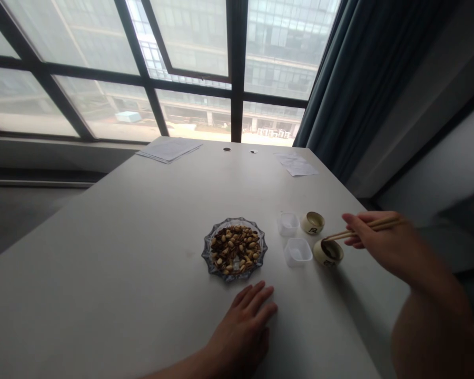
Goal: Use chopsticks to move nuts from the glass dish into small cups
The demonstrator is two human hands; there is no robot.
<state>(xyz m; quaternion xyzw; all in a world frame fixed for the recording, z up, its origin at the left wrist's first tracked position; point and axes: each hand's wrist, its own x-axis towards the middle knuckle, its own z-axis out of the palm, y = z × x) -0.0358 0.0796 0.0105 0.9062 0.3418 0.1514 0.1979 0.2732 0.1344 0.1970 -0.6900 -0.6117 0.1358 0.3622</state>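
My right hand (369, 231) grips a pair of wooden chopsticks (344, 234). Their tips are at the rim of the nearer small ceramic cup (328, 254), which is cream with dark markings; whether anything is between the tips is too small to tell. Behind it stands a similar cup (313, 223). To the left of the cups are two clear plastic containers, the nearer one (298, 252) and the farther one (288, 225). My left hand (248, 321) rests on the table, fingers stretched out, just short of a scalloped glass dish (207, 250) holding pistachios and dark seeds (236, 246).
The white table (142, 237) runs up toward a wide window (237, 68). Stacked papers (169, 150) lie at its far left, and another sheet (296, 163) lies at the far right. A dark blue curtain (351, 79) hangs beyond the right edge.
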